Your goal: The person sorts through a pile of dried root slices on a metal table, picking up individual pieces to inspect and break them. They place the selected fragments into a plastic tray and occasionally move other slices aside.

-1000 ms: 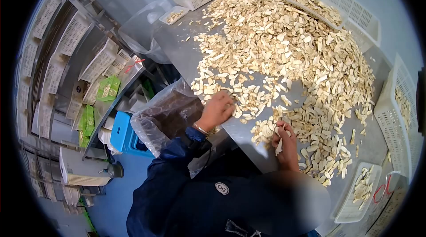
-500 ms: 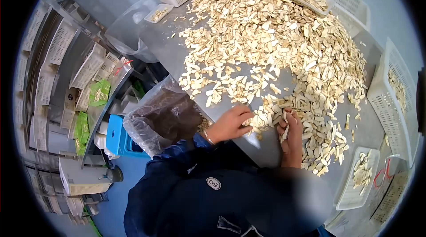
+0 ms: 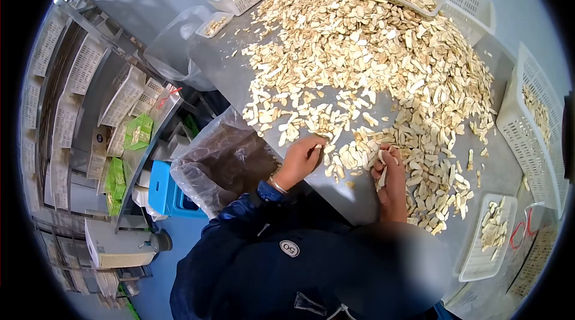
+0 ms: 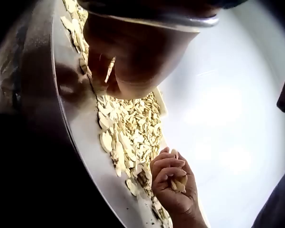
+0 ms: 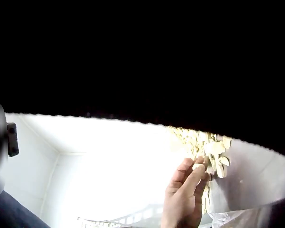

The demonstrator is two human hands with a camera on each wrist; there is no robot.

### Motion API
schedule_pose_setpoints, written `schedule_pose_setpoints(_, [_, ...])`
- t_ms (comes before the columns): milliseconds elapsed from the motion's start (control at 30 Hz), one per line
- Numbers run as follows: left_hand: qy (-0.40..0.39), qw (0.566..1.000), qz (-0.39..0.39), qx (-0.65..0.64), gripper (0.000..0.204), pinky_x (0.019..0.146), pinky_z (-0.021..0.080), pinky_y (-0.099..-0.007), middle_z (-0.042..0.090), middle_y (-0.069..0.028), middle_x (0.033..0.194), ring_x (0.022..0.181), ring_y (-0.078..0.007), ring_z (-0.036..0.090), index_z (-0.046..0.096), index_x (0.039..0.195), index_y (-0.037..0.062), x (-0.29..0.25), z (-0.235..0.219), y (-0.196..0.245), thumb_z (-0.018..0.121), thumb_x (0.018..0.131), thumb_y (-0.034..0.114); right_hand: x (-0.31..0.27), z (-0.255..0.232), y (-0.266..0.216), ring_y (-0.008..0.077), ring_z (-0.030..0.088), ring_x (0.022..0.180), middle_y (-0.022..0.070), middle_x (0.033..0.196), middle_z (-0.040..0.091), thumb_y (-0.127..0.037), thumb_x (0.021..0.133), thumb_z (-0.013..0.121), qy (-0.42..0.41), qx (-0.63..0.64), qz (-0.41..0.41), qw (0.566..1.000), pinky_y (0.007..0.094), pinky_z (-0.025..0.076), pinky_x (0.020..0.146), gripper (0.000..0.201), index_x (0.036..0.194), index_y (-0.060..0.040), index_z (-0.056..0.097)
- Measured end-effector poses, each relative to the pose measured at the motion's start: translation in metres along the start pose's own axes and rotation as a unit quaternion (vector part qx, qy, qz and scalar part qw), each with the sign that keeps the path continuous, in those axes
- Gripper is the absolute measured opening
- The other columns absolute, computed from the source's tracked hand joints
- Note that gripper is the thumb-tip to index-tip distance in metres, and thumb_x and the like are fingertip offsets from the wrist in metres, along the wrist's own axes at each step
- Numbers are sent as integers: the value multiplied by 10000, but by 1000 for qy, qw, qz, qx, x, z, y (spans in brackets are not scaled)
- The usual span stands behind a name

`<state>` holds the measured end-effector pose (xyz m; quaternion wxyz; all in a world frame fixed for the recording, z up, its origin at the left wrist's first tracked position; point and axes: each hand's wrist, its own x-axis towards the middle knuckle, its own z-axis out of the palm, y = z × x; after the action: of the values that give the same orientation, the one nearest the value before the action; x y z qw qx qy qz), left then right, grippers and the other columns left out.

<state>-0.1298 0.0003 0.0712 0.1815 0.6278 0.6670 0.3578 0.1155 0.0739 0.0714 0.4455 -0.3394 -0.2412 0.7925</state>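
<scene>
Pale dried slices lie heaped on a grey metal table. At the table's near edge, my left hand pinches a slice between thumb and fingers; the right wrist view shows this hand with a slice at its fingertips. My right hand is to its right, beside the near slices, with curled fingers gripping a few slices. In the left wrist view the right hand holds slices against its palm, and the left hand looms large and dark.
A plastic-lined bin stands below the table's left edge, beside a blue container. White baskets border the table, and a small tray holds slices at right. Shelving is at far left.
My left hand first moved right and nearer to my right hand, then drew back slightly left and up. My right hand has stayed beside the near slices, still gripping some. The head view has shifted.
</scene>
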Motion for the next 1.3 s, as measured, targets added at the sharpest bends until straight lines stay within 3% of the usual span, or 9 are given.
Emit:
schedule_pose_setpoints(67, [66,979,162,103,235,835,508,-368,685,-109,1083,946,-272,635,672,1091,39,3,-2,1,644,862,-5,0,0,0,51,469,672,-33,810,472,-132,1012,538,-4,-1,3,1000,198,387,533,125,1125,-79,542])
schedule_pose_setpoints(200, [-49,979,196,23,232,879,492,-411,671,-110,1104,1012,-335,602,679,1063,56,1,7,18,647,841,-4,-1,1,0,51,474,676,-34,800,477,-131,1014,539,-11,-6,7,1000,199,388,536,120,1124,-82,544])
schedule_pose_setpoints(300, [-96,977,186,44,190,861,498,-408,682,-108,1048,984,-334,613,687,1031,49,1,11,13,651,848,10,-1,-1,1,53,474,675,-35,794,475,-132,1014,541,-13,-6,5,1000,202,389,539,124,1128,-82,546])
schedule_pose_setpoints(500, [-2,990,134,47,129,818,519,-417,680,-116,931,878,-353,633,693,964,57,3,12,4,650,843,42,2,-2,7,73,509,636,-19,711,528,-163,988,599,4,-9,-3,1000,221,405,528,136,1099,-86,605])
schedule_pose_setpoints(700, [-74,983,154,62,169,795,529,-414,651,-118,966,923,-343,634,677,1007,71,-6,8,18,690,842,105,0,0,7,71,521,640,-23,707,529,-159,982,607,5,-28,-4,1000,221,408,525,127,1085,-87,616])
schedule_pose_setpoints(900, [-89,990,91,57,190,744,526,-430,638,-118,945,877,-344,631,670,1013,81,-3,11,11,704,832,125,1,-5,11,72,543,650,-10,755,551,-170,980,619,-18,-30,28,999,216,413,516,160,1110,-78,622])
schedule_pose_setpoints(1100, [-78,995,17,-54,126,591,476,-335,599,-84,829,658,-239,601,659,984,54,12,13,15,694,867,80,-1,-5,15,91,607,694,21,924,621,-278,1014,571,-45,-79,88,992,228,435,500,285,1188,-57,618])
schedule_pose_setpoints(1200, [-142,947,-49,-284,77,623,434,-244,558,-17,818,697,-91,538,651,998,29,22,11,40,662,928,59,-4,8,12,94,599,647,31,883,620,-382,1030,505,-28,-71,119,990,213,429,461,374,1177,-57,617])
schedule_pose_setpoints(1300, [-118,970,32,-212,106,625,423,-229,580,0,862,718,-64,538,646,1039,25,38,6,57,657,939,60,-8,12,6,90,582,616,24,816,613,-406,1028,511,-54,-54,101,992,210,422,457,387,1174,-63,611])
